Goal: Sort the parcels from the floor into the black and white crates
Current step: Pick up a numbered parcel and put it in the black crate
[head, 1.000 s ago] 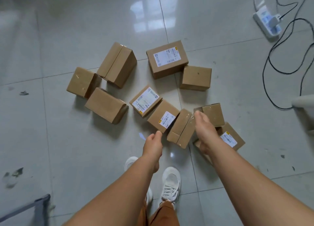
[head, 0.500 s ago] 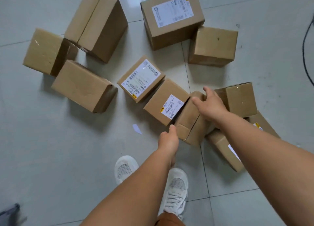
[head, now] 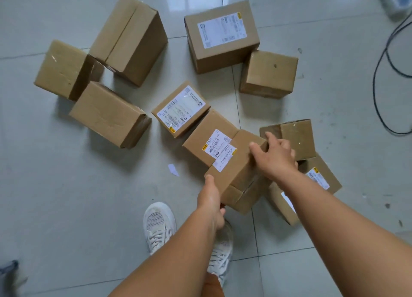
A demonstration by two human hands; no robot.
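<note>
Several brown cardboard parcels lie scattered on the tiled floor. I hold one small parcel [head: 236, 171] with a white label between both hands, tilted and raised over its neighbours. My left hand [head: 211, 198] grips its near corner, thumb on top and fingers curled beneath. My right hand [head: 276, 156] grips its far right edge. A labelled parcel [head: 209, 140] touches it on the left, and another labelled parcel [head: 180, 109] lies beyond that. Two more parcels [head: 298, 138] [head: 316, 178] sit just right of my right hand. No crate is in view.
Larger parcels stand at the back left [head: 129, 38], left [head: 109, 114] and back middle [head: 223, 35]. A black cable [head: 379, 73] and a power strip [head: 396, 2] lie at the right. My white shoes [head: 159, 225] stand below the held parcel. A paper scrap [head: 173, 169] lies nearby.
Both hands reached down and closed on the small parcel. It has turned and come up, so its label now shows. The camera has moved closer to the floor.
</note>
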